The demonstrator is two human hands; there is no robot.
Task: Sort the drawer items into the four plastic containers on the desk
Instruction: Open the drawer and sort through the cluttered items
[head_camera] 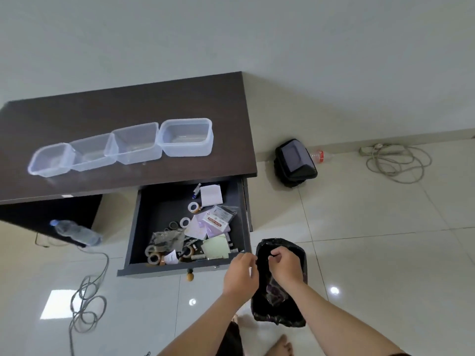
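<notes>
A row of clear plastic containers [138,146] stands on the dark desk [128,104], all without contents. Below it the drawer [144,227] is pulled out, holding tape rolls [154,256], sticky note pads [216,246], a white paper square [211,195] and small packets. To the right of the drawer a black plastic bag [280,299] hangs above the floor. My left hand [240,274] pinches its left rim and my right hand [285,265] grips the top rim, holding the bag's mouth apart.
A water bottle [75,232] lies at the desk's lower left, above a grey cable [87,301] coiled on the tiled floor. A black bag [295,163] and an empty bottle [320,155] sit by the wall, with a power strip cord [395,160] further right. My feet [280,345] are below.
</notes>
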